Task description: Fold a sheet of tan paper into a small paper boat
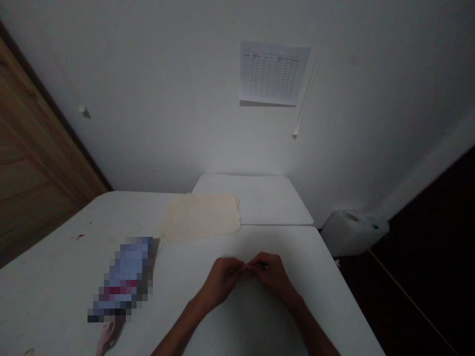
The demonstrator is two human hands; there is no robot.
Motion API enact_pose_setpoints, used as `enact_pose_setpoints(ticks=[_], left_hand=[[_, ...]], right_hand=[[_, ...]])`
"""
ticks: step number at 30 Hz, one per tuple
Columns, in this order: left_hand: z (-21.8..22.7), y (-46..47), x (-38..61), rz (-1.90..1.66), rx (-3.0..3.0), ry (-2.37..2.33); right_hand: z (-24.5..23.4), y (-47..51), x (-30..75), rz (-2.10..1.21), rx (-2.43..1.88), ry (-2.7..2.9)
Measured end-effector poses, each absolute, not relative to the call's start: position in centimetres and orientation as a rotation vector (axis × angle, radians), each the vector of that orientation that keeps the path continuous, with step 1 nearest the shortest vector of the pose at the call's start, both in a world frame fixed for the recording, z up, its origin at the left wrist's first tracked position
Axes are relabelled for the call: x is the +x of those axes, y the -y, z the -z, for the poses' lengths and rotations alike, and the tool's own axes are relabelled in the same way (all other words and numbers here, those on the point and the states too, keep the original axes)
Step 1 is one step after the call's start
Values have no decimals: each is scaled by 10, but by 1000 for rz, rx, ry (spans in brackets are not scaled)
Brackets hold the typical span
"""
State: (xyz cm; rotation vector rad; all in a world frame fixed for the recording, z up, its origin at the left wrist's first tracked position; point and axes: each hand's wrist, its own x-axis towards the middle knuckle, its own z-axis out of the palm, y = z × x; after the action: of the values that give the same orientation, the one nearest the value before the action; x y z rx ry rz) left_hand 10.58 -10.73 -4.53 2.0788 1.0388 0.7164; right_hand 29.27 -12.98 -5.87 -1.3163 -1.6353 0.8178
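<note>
My left hand (224, 278) and my right hand (272, 274) meet over the white table (245, 321), fingertips pinched together. Something small and pale shows faintly where the fingers touch; it is too small to name. A dark bit also shows by the right fingers. Both hands are closed, with the thumbs and forefingers facing each other. Beyond the left hand lies a thin cream-coloured sheet or folder (202, 217), flat with uneven right edges.
A pixelated bluish item (126, 272) with a pinkish strap (106, 336) lies on the left. A second white table (256, 198) abuts the wall. A whitish plastic container (352, 232) stands right of the tables. A printed chart (272, 74) hangs on the wall. Wooden boards (33, 128) stand left.
</note>
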Motion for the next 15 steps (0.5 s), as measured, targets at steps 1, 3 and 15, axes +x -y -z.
enact_pose_setpoints(ticks=[1, 3, 15], left_hand=[[45, 107, 106, -710, 2069, -1033], [45, 108, 106, -695, 2042, -1020], [52, 107, 97, -758, 1913, -1072]], right_hand=[[60, 130, 292, -817, -1328, 1617], [61, 129, 291, -807, -1355, 1589], [61, 126, 296, -905, -1393, 1534]])
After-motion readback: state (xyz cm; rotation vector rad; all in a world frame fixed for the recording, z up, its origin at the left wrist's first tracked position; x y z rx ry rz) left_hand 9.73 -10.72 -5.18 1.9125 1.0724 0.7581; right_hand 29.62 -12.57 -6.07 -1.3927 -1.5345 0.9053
